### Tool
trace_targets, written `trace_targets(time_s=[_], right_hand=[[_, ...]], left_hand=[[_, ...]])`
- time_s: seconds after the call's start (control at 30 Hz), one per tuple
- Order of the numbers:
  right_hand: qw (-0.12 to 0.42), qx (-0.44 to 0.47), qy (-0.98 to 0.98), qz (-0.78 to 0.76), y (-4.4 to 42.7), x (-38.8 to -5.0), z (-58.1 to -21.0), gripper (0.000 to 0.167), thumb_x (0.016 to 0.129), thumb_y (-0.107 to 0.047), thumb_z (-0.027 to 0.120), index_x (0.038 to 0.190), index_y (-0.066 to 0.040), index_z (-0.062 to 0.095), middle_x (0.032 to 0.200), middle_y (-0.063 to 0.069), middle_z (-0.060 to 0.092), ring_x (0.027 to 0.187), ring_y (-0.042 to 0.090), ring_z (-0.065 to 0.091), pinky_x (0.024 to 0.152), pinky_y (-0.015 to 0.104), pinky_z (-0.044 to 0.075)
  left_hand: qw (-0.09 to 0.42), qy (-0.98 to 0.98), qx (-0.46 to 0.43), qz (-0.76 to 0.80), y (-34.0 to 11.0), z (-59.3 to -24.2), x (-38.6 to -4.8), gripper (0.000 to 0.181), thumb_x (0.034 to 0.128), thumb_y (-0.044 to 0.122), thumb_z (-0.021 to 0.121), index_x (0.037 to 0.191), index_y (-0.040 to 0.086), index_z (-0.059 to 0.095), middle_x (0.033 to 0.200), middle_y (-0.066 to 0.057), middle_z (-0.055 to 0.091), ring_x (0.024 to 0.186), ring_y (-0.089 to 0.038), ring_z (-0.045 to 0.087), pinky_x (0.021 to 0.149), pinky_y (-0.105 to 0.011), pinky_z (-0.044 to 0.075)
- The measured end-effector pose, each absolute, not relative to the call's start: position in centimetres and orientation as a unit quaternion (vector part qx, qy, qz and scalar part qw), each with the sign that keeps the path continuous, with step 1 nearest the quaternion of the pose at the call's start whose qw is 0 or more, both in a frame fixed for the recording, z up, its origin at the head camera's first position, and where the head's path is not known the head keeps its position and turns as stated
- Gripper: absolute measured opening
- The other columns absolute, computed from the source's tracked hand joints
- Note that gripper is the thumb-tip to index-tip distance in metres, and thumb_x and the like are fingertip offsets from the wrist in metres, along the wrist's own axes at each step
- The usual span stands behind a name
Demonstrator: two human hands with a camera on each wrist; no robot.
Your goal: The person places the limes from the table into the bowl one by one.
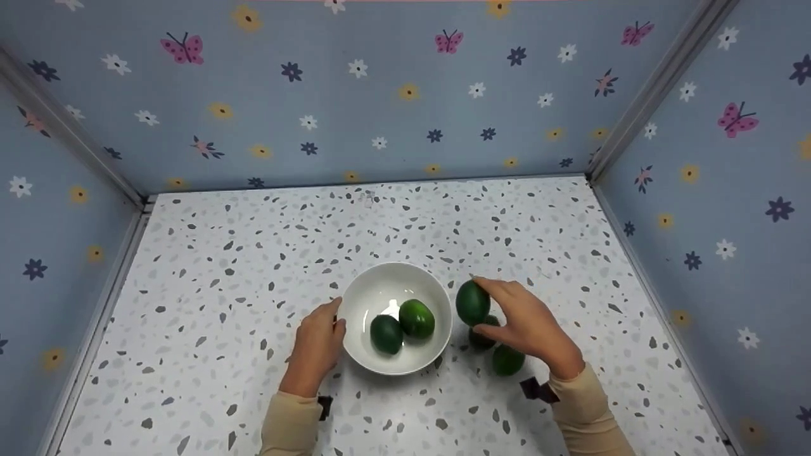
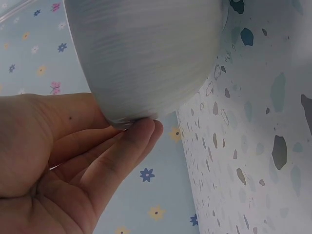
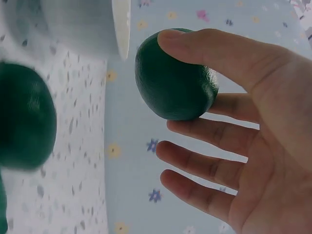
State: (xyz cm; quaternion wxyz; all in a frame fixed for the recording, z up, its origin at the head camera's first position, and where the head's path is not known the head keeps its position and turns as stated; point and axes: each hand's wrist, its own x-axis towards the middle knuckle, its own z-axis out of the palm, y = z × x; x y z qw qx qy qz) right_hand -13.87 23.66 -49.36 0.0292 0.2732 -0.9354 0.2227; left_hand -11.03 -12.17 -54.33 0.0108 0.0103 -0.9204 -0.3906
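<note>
A white bowl (image 1: 361, 285) stands on the table with two glossy green oval fruits inside, one dark green fruit (image 1: 386, 334) and one brighter green fruit (image 1: 417, 319). My left hand (image 1: 315, 345) pinches the bowl's left rim between thumb and fingers; the left wrist view shows this grip on the bowl wall (image 2: 146, 53) closely. Just right of the bowl, my right hand (image 1: 529, 320) holds a dark green oval fruit (image 3: 170, 80) between thumb and fingers, above the table. Below that hand lie two more green fruits, one partly hidden fruit (image 1: 483, 335) and another fruit (image 1: 509, 360).
The white speckled table (image 1: 209, 272) is bounded by a blue back wall (image 1: 355, 107) printed with flowers and butterflies. Similar panels stand at the left (image 1: 51, 221) and right (image 1: 716, 209). A dark strap piece (image 1: 538, 389) shows at the right wrist.
</note>
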Motion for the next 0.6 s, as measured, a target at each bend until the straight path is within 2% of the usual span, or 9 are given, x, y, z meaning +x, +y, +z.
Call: trace_targets(time_s=[0.33, 0.6], right_hand=[[0.019, 0.33, -0.925, 0.188, 18.5, -12.0, -50.2, 0.085, 0.074, -0.05, 0.085, 0.143, -0.012, 0.053, 0.126, 0.005, 0.063, 0.108, 0.021, 0.06, 0.088, 0.039, 0.054], [0.013, 0.354, -0.925, 0.136, 16.3, -10.9, -51.3, 0.081, 0.077, -0.058, 0.08, 0.137, -0.008, 0.058, 0.106, 0.003, 0.063, 0.085, 0.019, 0.054, 0.066, 0.032, 0.049]], left_hand=[[0.032, -0.925, -0.006, -0.379, -12.1, -54.5, -11.0, 0.041, 0.0943, -0.003, 0.061, 0.135, -0.008, 0.057, 0.123, -0.024, 0.064, 0.114, -0.038, 0.062, 0.096, -0.049, 0.052], [0.041, -0.923, -0.008, -0.382, -12.2, -54.5, -10.9, 0.041, 0.094, -0.004, 0.061, 0.135, -0.007, 0.057, 0.122, -0.024, 0.064, 0.111, -0.038, 0.063, 0.094, -0.048, 0.054]])
